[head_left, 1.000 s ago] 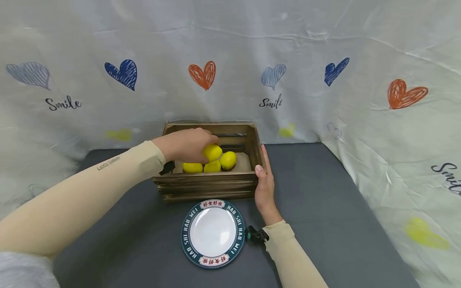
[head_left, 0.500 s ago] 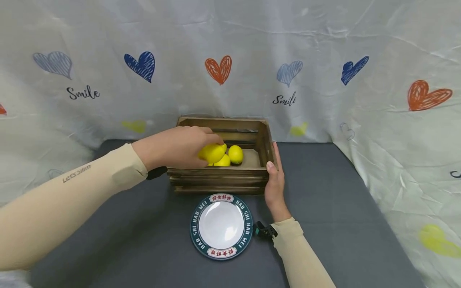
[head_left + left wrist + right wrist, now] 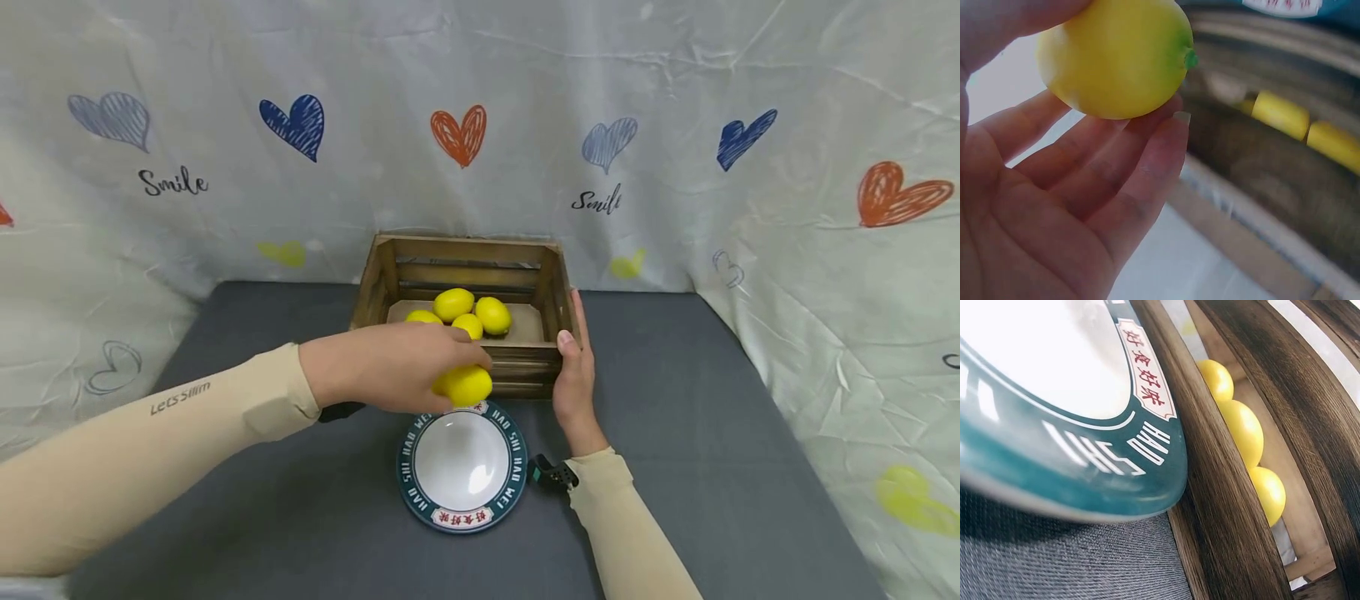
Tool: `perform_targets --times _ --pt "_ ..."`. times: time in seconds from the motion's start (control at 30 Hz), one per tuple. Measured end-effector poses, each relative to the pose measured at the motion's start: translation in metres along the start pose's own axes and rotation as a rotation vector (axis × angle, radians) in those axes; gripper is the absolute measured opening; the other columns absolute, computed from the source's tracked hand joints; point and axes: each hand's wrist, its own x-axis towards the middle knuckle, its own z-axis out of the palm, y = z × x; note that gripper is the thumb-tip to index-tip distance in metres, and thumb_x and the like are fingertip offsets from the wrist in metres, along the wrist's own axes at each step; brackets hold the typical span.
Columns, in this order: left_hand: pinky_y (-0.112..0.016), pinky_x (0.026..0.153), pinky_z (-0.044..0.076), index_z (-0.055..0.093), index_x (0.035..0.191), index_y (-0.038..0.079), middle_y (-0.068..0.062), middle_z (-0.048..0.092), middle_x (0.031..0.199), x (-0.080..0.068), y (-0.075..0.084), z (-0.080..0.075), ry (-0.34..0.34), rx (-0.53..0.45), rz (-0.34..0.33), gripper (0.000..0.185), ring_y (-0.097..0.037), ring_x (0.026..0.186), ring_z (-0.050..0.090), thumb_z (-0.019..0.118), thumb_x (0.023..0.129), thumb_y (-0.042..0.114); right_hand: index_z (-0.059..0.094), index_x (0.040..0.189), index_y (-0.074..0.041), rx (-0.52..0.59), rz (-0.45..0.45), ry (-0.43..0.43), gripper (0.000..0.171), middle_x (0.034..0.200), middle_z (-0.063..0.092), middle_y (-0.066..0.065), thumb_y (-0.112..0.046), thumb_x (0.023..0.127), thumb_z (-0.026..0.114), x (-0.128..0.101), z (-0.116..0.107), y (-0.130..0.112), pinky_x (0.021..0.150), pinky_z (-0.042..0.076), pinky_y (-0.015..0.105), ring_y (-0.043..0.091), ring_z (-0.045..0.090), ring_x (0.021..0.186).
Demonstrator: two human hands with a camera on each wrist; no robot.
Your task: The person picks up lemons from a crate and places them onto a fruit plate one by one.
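Observation:
My left hand [image 3: 393, 364] pinches a yellow lemon [image 3: 465, 386] between thumb and fingers, in front of the crate and over the plate's far edge. The left wrist view shows this lemon [image 3: 1116, 59] close up, its green tip facing right. Several other lemons [image 3: 453, 305] lie inside the brown slatted wooden crate [image 3: 521, 371]. My right hand [image 3: 576, 383] holds the crate's near right corner, thumb at the front edge and fingers along the outer side. A white plate [image 3: 457, 467] with a dark green lettered rim lies on the table, directly in front of the crate.
The dark grey table [image 3: 660, 433] extends to both sides of the crate. Behind it hangs a pale cloth [image 3: 517, 67] printed with hearts and "Smile". In the right wrist view, the plate's rim [image 3: 1147, 481] comes close to the crate's front slats [image 3: 1222, 487].
My left hand has lifted the lemon out of the crate and brought it toward me, over the crate's front. My right hand stays on the crate. The head view has shifted somewhat.

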Motion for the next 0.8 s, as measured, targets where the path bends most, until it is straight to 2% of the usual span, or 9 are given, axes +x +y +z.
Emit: perform_targets --times 0.2,0.37,0.6,0.8 --pt "-0.037 0.101 0.059 0.065 0.148 0.016 -0.003 0.070 0.135 0.013 -0.001 0.035 -0.081 -0.037 0.017 0.054 -0.016 0.107 0.063 0.081 0.096 0.021 0.025 0.172 -0.040 0.024 -0.001 0.002 0.069 0.177 0.026 -0.021 -0.043 0.105 0.038 0.001 -0.001 0.003 0.133 0.020 0.061 0.018 0.030 0.164" --pt "-0.038 0.101 0.060 0.067 0.146 0.014 -0.005 0.070 0.134 0.025 -0.004 0.059 -0.093 -0.043 0.012 0.052 -0.017 0.105 0.064 0.081 0.095 0.017 0.026 0.171 -0.045 0.001 0.010 0.013 0.067 0.177 0.026 -0.023 -0.044 0.104 0.039 0.002 0.000 0.002 0.133 0.019 0.061 0.015 0.027 0.164" --pt "-0.033 0.094 0.061 0.070 0.141 0.017 -0.004 0.072 0.129 0.038 -0.006 0.085 -0.107 -0.016 -0.006 0.049 -0.015 0.098 0.064 0.082 0.094 0.017 0.026 0.173 -0.037 0.003 0.007 0.019 0.071 0.177 0.026 -0.021 -0.043 0.103 0.040 0.002 0.000 0.000 0.134 0.016 0.062 0.017 0.026 0.165" --pt "-0.030 0.085 0.061 0.071 0.139 0.017 -0.004 0.071 0.121 0.043 -0.008 0.097 -0.098 0.045 -0.011 0.050 -0.015 0.092 0.062 0.085 0.091 0.019 0.027 0.172 -0.038 -0.009 0.001 0.021 0.070 0.177 0.026 -0.021 -0.043 0.104 0.040 0.002 -0.001 0.000 0.134 0.017 0.061 0.015 0.027 0.165"
